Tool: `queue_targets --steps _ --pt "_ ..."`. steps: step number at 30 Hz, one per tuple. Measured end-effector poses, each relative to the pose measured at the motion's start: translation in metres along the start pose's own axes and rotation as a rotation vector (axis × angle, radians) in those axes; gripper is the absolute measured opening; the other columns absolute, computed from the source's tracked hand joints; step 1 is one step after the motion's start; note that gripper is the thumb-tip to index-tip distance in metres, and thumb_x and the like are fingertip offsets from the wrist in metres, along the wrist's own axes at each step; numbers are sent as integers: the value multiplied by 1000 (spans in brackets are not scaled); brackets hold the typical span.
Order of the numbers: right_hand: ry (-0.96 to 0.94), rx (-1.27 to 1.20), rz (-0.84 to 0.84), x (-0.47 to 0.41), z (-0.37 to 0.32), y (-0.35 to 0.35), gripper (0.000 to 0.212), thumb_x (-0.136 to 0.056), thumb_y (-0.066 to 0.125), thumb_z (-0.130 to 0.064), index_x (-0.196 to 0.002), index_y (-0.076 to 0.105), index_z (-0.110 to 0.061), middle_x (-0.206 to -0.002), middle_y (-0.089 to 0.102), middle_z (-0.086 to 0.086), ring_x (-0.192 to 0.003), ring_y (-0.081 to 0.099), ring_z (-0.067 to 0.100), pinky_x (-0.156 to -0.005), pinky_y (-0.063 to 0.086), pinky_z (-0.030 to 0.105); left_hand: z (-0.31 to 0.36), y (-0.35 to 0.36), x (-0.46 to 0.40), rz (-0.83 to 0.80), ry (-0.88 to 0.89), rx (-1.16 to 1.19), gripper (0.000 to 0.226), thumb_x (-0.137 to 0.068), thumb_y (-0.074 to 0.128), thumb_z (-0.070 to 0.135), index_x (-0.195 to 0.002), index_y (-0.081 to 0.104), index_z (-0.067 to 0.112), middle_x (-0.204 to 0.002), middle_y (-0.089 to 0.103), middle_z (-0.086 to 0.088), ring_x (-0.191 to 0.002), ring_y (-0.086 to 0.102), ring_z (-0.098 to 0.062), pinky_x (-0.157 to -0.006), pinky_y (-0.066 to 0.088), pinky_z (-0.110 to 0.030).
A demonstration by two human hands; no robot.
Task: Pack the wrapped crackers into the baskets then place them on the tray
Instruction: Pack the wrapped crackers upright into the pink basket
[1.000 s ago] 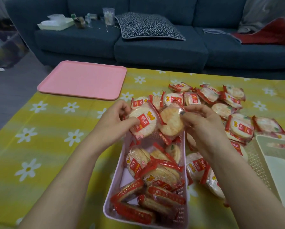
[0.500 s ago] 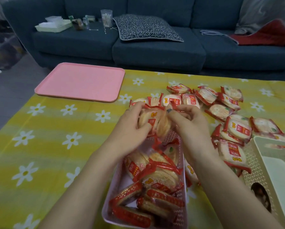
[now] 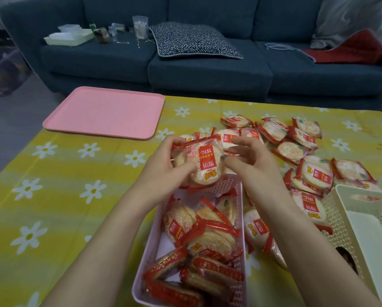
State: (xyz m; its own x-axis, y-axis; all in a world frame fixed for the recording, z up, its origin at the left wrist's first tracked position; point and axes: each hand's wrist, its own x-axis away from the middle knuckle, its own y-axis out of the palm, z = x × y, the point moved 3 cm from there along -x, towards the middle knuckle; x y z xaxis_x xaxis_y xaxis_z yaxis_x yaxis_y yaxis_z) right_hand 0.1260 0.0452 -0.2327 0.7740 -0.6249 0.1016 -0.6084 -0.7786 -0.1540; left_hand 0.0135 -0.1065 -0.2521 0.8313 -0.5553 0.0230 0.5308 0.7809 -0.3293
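Note:
A pale pink basket [image 3: 151,244] stands in front of me, holding several wrapped crackers [image 3: 210,242] in red and clear wrappers. Over its far end, my left hand [image 3: 163,168] grips a stack of wrapped crackers [image 3: 204,166] from the left. My right hand [image 3: 249,161] touches the stack's right side with spread fingers; its thumb rests on the wrapper. A loose pile of wrapped crackers [image 3: 296,149] lies on the table to the right. The pink tray [image 3: 106,111] sits at the far left with nothing on it.
A cream basket [image 3: 349,220] stands at the right edge, next to the pile. The table wears a yellow cloth with white daisies [image 3: 53,196]. Behind it runs a dark blue sofa [image 3: 207,69] with a patterned cushion, a red cloth and small containers.
The two crackers held apart a second ago have been brought together into one stack. The stack now lies mostly in my left hand, turned flat towards me, and my right fingers have loosened.

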Motion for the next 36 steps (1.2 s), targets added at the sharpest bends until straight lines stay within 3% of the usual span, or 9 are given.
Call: queue_targets --steps 5,9,13,16,19,22,27,31,36 --pt "77 95 -178 5 5 12 52 -82 78 -11 -125 53 -25 -102 68 4 -85 72 16 -65 57 19 -3 -2 -1 0 -39 53 47 -66 68 28 -110 54 36 -105 67 9 -89 68 -9 -75 57 -32" --pt "156 180 -170 2 14 13 53 -77 83 -17 -120 53 -24 -94 71 9 -76 70 19 -64 54 31 -2 -5 0 3 -46 112 40 -80 72 15 -111 52 32 -109 66 6 -83 67 -4 -65 54 -26" --pt "199 -11 -143 -4 10 2 48 -78 79 -1 -118 54 -11 -85 65 5 -76 68 19 -72 57 36 -3 -8 2 -25 -70 157 42 -80 72 14 -112 50 31 -104 67 7 -74 65 3 -61 53 -24" --pt "143 -247 -41 -7 -1 -11 48 -79 73 10 -120 52 -4 -101 66 13 -86 71 25 -76 61 36 -4 -10 4 -64 -92 108 48 -68 65 29 -112 47 38 -109 67 5 -84 67 -7 -74 57 -41" --pt "-3 -307 13 -5 -15 -19 48 -79 69 14 -121 53 -3 -100 67 12 -86 70 21 -65 60 26 -5 -11 4 -97 -73 79 54 -67 64 27 -118 46 36 -113 67 4 -95 68 -20 -86 58 -52" --pt "-147 -143 -62 1 -21 -12 45 -79 70 15 -116 55 -6 -96 73 4 -88 71 10 -63 57 20 -7 -8 4 -156 -43 67 64 -65 70 20 -122 44 34 -114 66 0 -93 68 -25 -88 55 -50" --pt "-382 238 -175 4 -17 12 33 -79 72 5 -102 66 -18 -97 70 -9 -97 67 7 -83 55 25 -4 -1 6 -203 71 -45 68 -61 77 13 -119 46 30 -112 63 -3 -88 65 -32 -80 55 -51" --pt "-520 414 -151 5 -11 19 26 -81 70 -4 -98 72 -24 -102 69 -17 -106 61 4 -93 50 26 -6 -1 3 -167 112 -103 65 -64 82 7 -116 50 30 -109 60 3 -86 64 -19 -77 56 -46" --pt "-531 502 -250 2 -3 22 55 -82 69 -7 -129 60 -33 -127 57 -16 -121 50 -2 -98 39 11 -8 -3 3 -154 107 -97 65 -68 78 -3 -117 49 28 -92 65 3 -77 64 -28 -68 54 -42"
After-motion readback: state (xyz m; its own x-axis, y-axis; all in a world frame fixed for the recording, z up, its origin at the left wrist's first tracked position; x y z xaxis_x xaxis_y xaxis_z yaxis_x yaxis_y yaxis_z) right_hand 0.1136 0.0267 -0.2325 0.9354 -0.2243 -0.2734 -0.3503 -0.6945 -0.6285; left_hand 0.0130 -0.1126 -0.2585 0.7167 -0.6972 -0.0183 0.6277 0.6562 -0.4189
